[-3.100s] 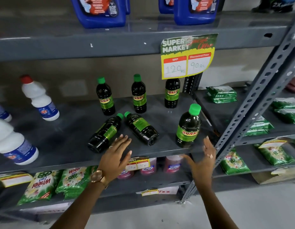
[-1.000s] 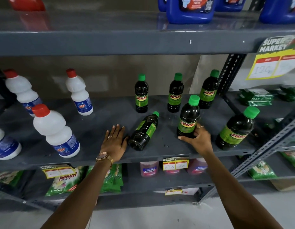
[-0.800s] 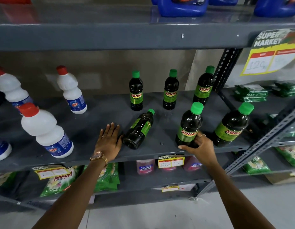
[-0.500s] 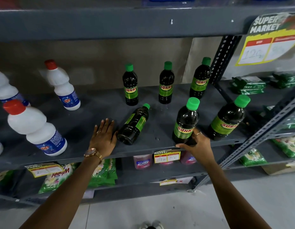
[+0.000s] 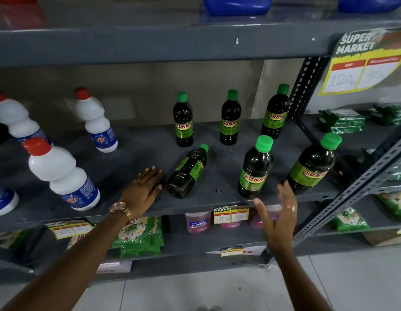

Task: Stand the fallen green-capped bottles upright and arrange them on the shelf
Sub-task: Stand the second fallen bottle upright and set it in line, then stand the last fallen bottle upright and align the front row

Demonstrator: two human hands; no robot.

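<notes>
One dark green-capped bottle [image 5: 187, 171] lies on its side on the grey shelf [image 5: 132, 162], cap pointing to the back right. My left hand [image 5: 143, 190] rests flat and open on the shelf, just left of its base. Two green-capped bottles stand upright near the front edge, one in the middle [image 5: 256, 167] and one further right [image 5: 313, 164]. Three more stand in a row at the back: left [image 5: 183, 120], centre [image 5: 230, 118], right [image 5: 275, 113]. My right hand [image 5: 278, 213] hovers open in front of the shelf edge, below the middle front bottle, holding nothing.
White red-capped bottles [image 5: 60, 176] stand on the shelf's left part. A slanted perforated metal upright [image 5: 356, 187] crosses at the right. A yellow price sign [image 5: 361, 63] hangs from the shelf above. Green packets [image 5: 139, 236] and pink bottles fill the lower shelf.
My right hand has let go of the middle front bottle, now standing upright, and pulled back below the shelf edge. My left hand stays beside the lying bottle.
</notes>
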